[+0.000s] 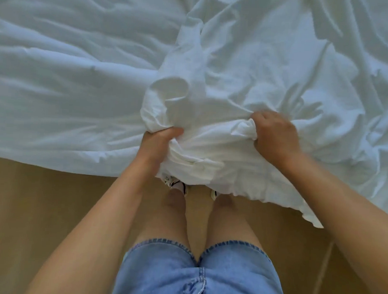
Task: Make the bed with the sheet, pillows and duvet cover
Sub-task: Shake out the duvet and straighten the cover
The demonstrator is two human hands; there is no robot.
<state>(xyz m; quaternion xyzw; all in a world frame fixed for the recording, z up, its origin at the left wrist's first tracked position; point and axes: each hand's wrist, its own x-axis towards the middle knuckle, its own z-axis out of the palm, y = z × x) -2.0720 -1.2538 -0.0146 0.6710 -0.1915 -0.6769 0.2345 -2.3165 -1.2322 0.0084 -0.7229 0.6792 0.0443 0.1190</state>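
Head view. Left hand [160,143]: clenched, thumb on top, gripping a bunched fold of duvet cover [213,92] at near edge of bed [58,74]. Right hand [275,137]: fingers curled into same bunch, alongside. Cover crumpled over bed's right half, overhanging floor [30,206].

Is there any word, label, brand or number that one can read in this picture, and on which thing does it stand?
No readable text.
White bedding, gripped by the left hand and right hand: no print or label shows.
Denim shorts: no tag shows.
Sock: dark marks, too small and blurred to read.
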